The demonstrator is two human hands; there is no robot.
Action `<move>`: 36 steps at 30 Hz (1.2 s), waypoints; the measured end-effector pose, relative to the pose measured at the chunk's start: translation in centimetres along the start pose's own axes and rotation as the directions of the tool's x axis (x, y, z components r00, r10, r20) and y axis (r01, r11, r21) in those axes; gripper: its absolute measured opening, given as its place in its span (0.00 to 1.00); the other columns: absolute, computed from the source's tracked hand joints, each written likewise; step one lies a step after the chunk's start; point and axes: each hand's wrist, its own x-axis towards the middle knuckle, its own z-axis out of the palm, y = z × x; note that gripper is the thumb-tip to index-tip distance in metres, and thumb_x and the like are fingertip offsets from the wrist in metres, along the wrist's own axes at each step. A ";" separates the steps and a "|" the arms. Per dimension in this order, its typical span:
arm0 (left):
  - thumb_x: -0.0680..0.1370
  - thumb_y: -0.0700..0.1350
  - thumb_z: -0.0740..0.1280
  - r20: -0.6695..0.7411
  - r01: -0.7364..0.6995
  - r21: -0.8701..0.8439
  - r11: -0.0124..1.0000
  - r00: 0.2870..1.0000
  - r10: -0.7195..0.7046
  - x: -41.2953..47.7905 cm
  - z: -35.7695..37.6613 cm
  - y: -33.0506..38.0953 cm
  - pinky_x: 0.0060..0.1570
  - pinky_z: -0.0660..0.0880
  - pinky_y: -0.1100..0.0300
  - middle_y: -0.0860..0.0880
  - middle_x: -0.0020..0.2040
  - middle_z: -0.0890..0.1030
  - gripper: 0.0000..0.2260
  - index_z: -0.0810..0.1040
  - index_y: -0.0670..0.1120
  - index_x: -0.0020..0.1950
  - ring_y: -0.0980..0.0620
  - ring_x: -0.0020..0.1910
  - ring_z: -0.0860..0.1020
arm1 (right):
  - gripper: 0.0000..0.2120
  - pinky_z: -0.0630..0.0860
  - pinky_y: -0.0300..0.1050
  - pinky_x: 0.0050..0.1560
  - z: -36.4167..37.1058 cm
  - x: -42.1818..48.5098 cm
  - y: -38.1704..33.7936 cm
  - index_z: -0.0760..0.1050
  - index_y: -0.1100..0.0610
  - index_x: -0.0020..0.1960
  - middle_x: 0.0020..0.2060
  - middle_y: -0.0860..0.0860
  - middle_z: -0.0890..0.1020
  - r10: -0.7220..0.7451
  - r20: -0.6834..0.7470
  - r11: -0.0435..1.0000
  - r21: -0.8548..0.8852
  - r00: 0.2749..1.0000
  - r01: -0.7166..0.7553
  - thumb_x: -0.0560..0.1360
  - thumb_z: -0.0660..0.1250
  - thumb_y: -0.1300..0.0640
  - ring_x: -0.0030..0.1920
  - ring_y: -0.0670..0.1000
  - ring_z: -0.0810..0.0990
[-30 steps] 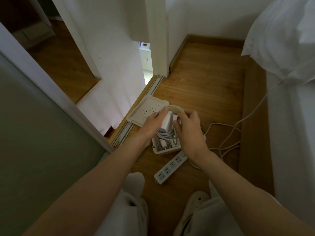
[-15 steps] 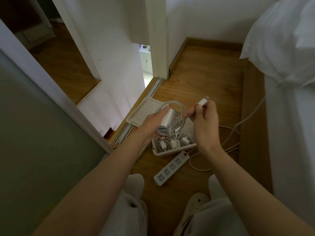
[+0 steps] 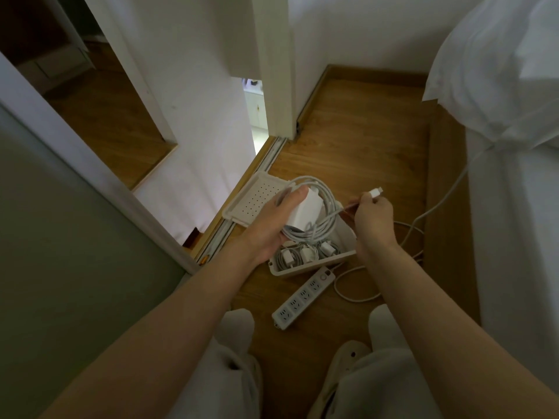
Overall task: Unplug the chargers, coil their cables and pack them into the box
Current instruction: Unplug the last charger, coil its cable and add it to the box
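My left hand grips a white charger block together with its coiled white cable, held just above the open white box. My right hand pinches the loose end of that cable, and its connector sticks up above my fingers. Inside the box lie several other white chargers with coiled cables.
The box's perforated lid lies on the wooden floor beside a sliding-door track. A white power strip sits in front of the box, its cord looping right toward a white-covered bed. My knees and slippers are below.
My right hand came off the charger and drew the cable end out to the right, then lowered it slightly. The left hand kept holding the charger and coil above the box.
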 end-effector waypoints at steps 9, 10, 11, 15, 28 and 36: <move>0.78 0.53 0.63 -0.066 0.072 0.041 0.997 0.995 -0.070 0.1 0.5 -1.0 0.48 0.79 0.51 0.40 0.60 0.78 0.17 0.74 0.48 0.64 0.41 0.56 0.78 | 0.08 0.77 0.52 0.56 -0.2 0.6 0.9 0.66 0.57 0.53 0.41 0.51 0.77 -0.035 -0.007 0.990 -0.133 0.999 0.034 0.82 0.50 0.56 0.45 0.50 0.79; 0.77 0.56 0.64 -0.089 0.068 0.033 0.997 0.994 -0.065 0.2 0.7 -1.1 0.47 0.79 0.50 0.40 0.59 0.78 0.19 0.75 0.48 0.64 0.41 0.56 0.78 | 0.08 0.77 0.52 0.56 -0.2 0.6 1.0 0.66 0.58 0.54 0.41 0.51 0.77 -0.034 -0.002 0.990 -0.134 0.999 0.034 0.82 0.50 0.56 0.45 0.50 0.79; 0.74 0.61 0.65 -0.111 0.063 0.026 0.998 0.992 -0.060 0.2 0.9 -1.1 0.46 0.80 0.51 0.40 0.57 0.79 0.24 0.75 0.48 0.64 0.41 0.54 0.79 | 0.09 0.77 0.50 0.55 -0.1 0.5 1.0 0.67 0.58 0.55 0.41 0.51 0.77 -0.025 0.009 0.993 -0.119 1.000 0.025 0.82 0.50 0.56 0.45 0.50 0.79; 0.61 0.70 0.63 -0.224 0.069 0.042 0.997 0.973 -0.058 0.3 0.9 -0.4 0.38 0.80 0.55 0.40 0.52 0.82 0.36 0.76 0.47 0.60 0.45 0.43 0.82 | 0.09 0.78 0.50 0.54 0.1 0.0 1.2 0.68 0.58 0.55 0.44 0.53 0.79 -0.005 0.052 0.995 -0.099 0.999 0.010 0.82 0.51 0.56 0.47 0.51 0.80; 0.72 0.56 0.71 -0.426 0.113 0.291 0.950 0.904 0.023 0.9 -0.6 -0.2 0.57 0.76 0.48 0.44 0.55 0.80 0.10 0.75 0.52 0.45 0.45 0.53 0.78 | 0.10 0.77 0.38 0.46 -0.2 -4.1 -0.3 0.68 0.51 0.44 0.36 0.46 0.77 -0.472 0.188 0.871 -0.053 0.861 0.488 0.81 0.52 0.60 0.40 0.44 0.78; 0.73 0.54 0.71 -0.405 0.106 0.218 0.970 0.914 -0.009 0.4 -0.7 0.4 0.53 0.77 0.52 0.47 0.47 0.81 0.08 0.75 0.52 0.41 0.48 0.47 0.79 | 0.10 0.73 0.35 0.32 -1.2 -3.7 -1.6 0.69 0.51 0.46 0.31 0.46 0.71 -0.532 0.124 0.847 0.097 0.838 0.523 0.82 0.52 0.61 0.29 0.41 0.70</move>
